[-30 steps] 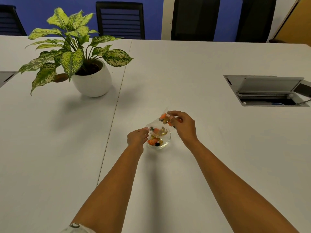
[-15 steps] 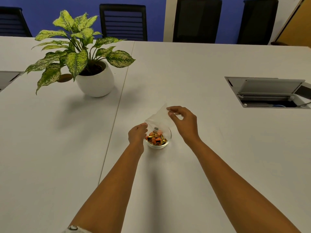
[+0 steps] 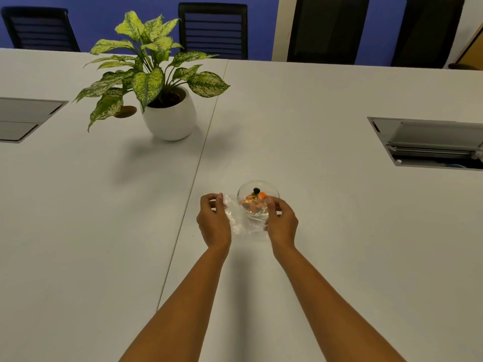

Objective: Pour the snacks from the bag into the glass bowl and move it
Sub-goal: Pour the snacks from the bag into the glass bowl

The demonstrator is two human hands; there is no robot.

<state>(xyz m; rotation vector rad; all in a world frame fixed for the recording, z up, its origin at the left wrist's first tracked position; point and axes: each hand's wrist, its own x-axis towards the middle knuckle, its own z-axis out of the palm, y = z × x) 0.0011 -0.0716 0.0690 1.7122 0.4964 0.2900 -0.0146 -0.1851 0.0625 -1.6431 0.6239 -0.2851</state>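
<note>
With both your left hand (image 3: 213, 220) and right hand (image 3: 281, 222) pinching the emptied bag (image 3: 241, 222), dragging it could tip the glass bowl (image 3: 257, 197) at frame centre.

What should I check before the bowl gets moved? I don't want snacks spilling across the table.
1. Snacks in the glass bowl: ok, they sit piled inside.
2. Bag emptied: ok as far as visible, the clear plastic looks empty.
3. Bag clear of the bowl: not ok, it overlaps the bowl's near edge.
4. Hands free: not ok, left hand and right hand both pinch the bag.
5. Bowl upright on the table: ok.
6. Path clear: ok nearby; the potted plant stands well away on the far left.
</note>
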